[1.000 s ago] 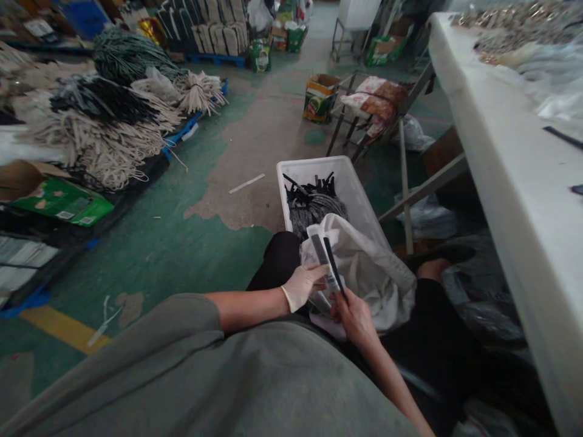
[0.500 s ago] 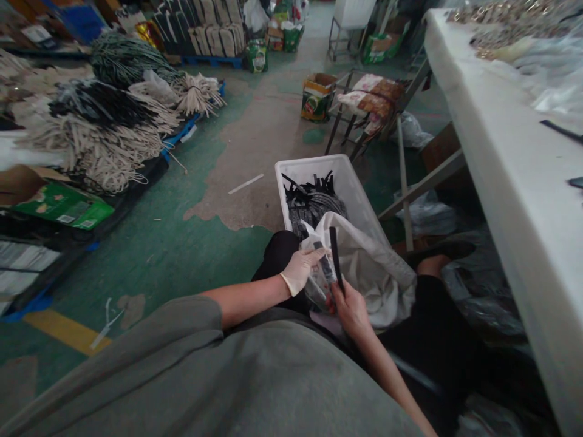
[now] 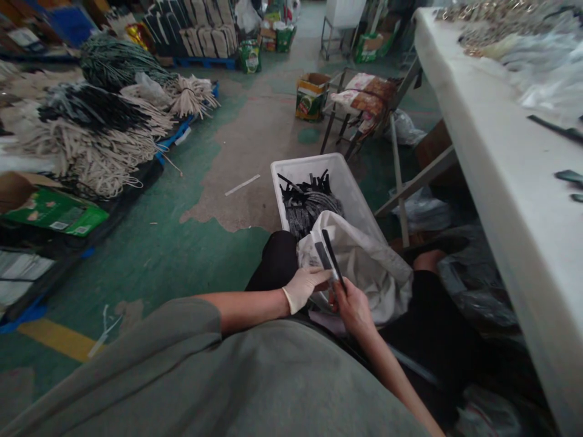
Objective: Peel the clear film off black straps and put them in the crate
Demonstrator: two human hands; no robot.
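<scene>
My left hand [image 3: 304,287] wears a pale glove and pinches the lower end of a flat grey strip [image 3: 323,255] over my lap. My bare right hand [image 3: 351,308] is closed round a thin black strip [image 3: 333,260] that stands upright beside the grey one. Both strips rise in front of a crumpled white plastic bag [image 3: 364,270] lying on my knees. Just beyond the bag sits a white plastic bin [image 3: 319,167] with several black strips [image 3: 307,200] piled inside.
A long white table [image 3: 496,164] runs along the right with loose small items at its far end. Bundles of cord handles [image 3: 91,133] lie heaped on pallets at the left. A folding stool [image 3: 364,100] and a cardboard box [image 3: 311,97] stand on the green floor ahead.
The grey strip dipped into the bag half a second ago and now stands up again beside the black strip. The view has shifted slightly right.
</scene>
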